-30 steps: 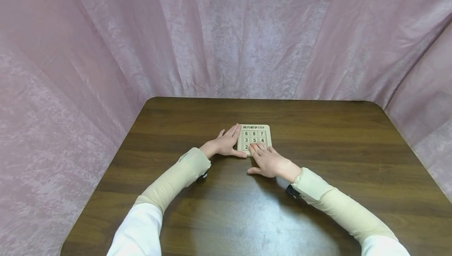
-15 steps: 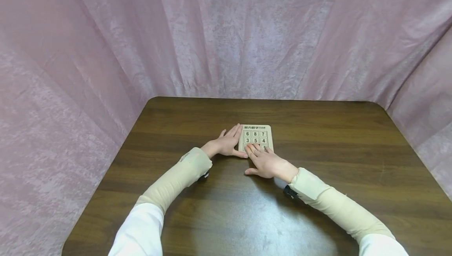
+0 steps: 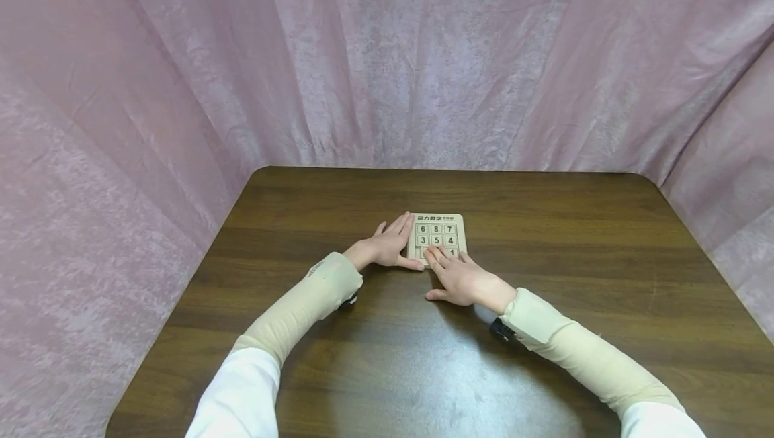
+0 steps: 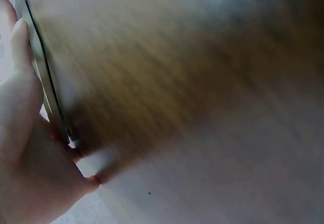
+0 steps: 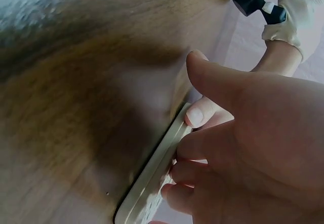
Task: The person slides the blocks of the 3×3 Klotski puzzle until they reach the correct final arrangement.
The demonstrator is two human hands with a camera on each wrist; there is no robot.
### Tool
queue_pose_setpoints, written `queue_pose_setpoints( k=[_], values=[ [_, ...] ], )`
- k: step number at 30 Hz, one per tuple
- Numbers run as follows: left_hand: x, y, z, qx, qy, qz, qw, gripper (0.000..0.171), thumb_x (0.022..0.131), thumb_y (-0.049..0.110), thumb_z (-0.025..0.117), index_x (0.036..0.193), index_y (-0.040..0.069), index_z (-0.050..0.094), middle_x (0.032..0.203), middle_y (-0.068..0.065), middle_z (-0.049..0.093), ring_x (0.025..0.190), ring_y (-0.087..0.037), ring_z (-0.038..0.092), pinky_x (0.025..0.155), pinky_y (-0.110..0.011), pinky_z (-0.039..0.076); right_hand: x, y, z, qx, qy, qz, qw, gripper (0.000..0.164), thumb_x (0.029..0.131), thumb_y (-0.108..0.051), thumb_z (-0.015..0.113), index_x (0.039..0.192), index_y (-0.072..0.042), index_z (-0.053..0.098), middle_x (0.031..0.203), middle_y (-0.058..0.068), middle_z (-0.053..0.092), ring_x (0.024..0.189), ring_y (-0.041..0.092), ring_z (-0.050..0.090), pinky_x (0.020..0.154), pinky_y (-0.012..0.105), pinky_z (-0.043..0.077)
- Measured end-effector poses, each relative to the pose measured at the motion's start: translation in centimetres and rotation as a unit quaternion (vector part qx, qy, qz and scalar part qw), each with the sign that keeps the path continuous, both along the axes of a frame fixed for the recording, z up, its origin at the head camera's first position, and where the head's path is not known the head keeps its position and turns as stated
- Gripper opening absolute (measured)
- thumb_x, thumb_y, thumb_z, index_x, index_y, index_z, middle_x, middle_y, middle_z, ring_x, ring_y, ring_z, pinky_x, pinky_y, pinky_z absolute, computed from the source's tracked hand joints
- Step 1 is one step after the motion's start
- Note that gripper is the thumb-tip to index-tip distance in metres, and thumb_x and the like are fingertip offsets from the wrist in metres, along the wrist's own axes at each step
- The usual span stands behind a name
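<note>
A pale number slide puzzle (image 3: 437, 218) lies flat on the table, with 6 8 7 in its top row and 3 5 4 below. The bottom row shows a 1 at the right; the rest of it is mostly under fingers. My left hand (image 3: 385, 247) lies along the puzzle's left side with straight fingers, its thumb against the near left corner. From the near side my right hand (image 3: 462, 281) reaches over, fingertips touching the bottom-row tiles, thumb held out apart. The right wrist view shows the puzzle's edge (image 5: 152, 171) beneath the right fingers.
The brown wooden table (image 3: 544, 236) extends around the puzzle on all sides. A pink curtain (image 3: 423, 62) hangs behind the table and at both sides. Each wrist bears a dark camera, with the right wrist camera (image 3: 502, 329) near the tabletop.
My right fingertips shifted left over the bottom row, covering the 2, then slightly back right. The 1 shows more plainly than a second ago. My left hand stays at the puzzle's side.
</note>
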State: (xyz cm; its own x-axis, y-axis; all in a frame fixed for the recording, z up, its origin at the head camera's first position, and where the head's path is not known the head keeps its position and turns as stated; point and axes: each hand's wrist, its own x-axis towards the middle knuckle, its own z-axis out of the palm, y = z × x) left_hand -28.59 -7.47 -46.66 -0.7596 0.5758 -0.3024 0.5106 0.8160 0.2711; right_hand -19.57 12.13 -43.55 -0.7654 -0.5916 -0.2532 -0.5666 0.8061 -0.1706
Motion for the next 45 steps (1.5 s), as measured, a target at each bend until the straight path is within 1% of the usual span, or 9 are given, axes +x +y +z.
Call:
queue_pose_setpoints(
  k=[7, 14, 21, 29, 40, 45],
  values=[
    [-0.2, 0.1, -0.2, -0.015, 0.004, 0.001, 0.9999, 0.119, 0.084, 0.071, 0.054, 0.153, 0.004, -0.016, 0.162, -0.015, -0.013, 0.151, -0.024, -0.007, 0.12, -0.055, 0.007, 0.0, 0.4, 0.2, 0.011, -0.004, -0.006, 1.0, 0.083, 0.095, -0.046, 0.056, 0.151, 0.005, 0.022, 0.159, 0.023, 0.02, 0.147, 0.039, 0.021, 0.113, 0.061, 0.024],
    [-0.2, 0.2, -0.2, -0.019, 0.007, 0.001, 0.9998, 0.119, 0.083, 0.071, 0.055, 0.153, 0.004, -0.015, 0.163, -0.016, -0.012, 0.152, -0.024, -0.005, 0.119, -0.056, 0.008, 0.1, 0.7, 0.3, 0.018, -0.009, -0.007, 1.0, 0.084, 0.095, -0.045, 0.056, 0.151, 0.006, 0.02, 0.159, 0.023, 0.018, 0.147, 0.04, 0.019, 0.113, 0.061, 0.023],
    [0.0, 0.2, -0.1, -0.01, 0.003, 0.001, 0.9999, 0.119, 0.083, 0.07, 0.056, 0.153, 0.003, -0.013, 0.162, -0.016, -0.011, 0.152, -0.025, -0.005, 0.119, -0.056, 0.008, 0.1, 0.8, 0.1, 0.023, -0.007, -0.009, 1.0, 0.083, 0.095, -0.046, 0.055, 0.151, 0.005, 0.021, 0.159, 0.023, 0.019, 0.147, 0.04, 0.02, 0.114, 0.06, 0.023],
    [-0.1, 0.1, 0.0, -0.009, -0.003, 0.004, 0.9999, 0.119, 0.083, 0.071, 0.055, 0.153, 0.005, -0.015, 0.162, -0.015, -0.013, 0.152, -0.024, -0.006, 0.12, -0.055, 0.006, 0.1, 1.1, 0.1, 0.023, -0.005, -0.014, 1.0, 0.083, 0.095, -0.045, 0.056, 0.151, 0.006, 0.022, 0.159, 0.023, 0.02, 0.147, 0.039, 0.021, 0.113, 0.06, 0.023],
    [-0.1, 0.1, -0.1, -0.008, 0.002, 0.001, 1.0, 0.119, 0.083, 0.071, 0.055, 0.153, 0.004, -0.014, 0.162, -0.016, -0.012, 0.152, -0.025, -0.005, 0.119, -0.056, 0.007, 0.2, 1.3, 0.2, 0.019, 0.001, -0.01, 1.0, 0.083, 0.095, -0.045, 0.057, 0.15, 0.006, 0.022, 0.158, 0.024, 0.021, 0.147, 0.039, 0.022, 0.113, 0.061, 0.024],
    [-0.1, 0.1, -0.1, -0.009, 0.006, 0.003, 0.9999, 0.118, 0.084, 0.069, 0.055, 0.153, 0.003, -0.014, 0.163, -0.015, -0.012, 0.152, -0.025, -0.005, 0.12, -0.055, 0.007, 0.2, 1.1, 0.1, 0.012, 0.011, 0.001, 1.0, 0.082, 0.095, -0.045, 0.056, 0.15, 0.007, 0.024, 0.158, 0.024, 0.022, 0.146, 0.04, 0.023, 0.112, 0.061, 0.025]
  ],
)
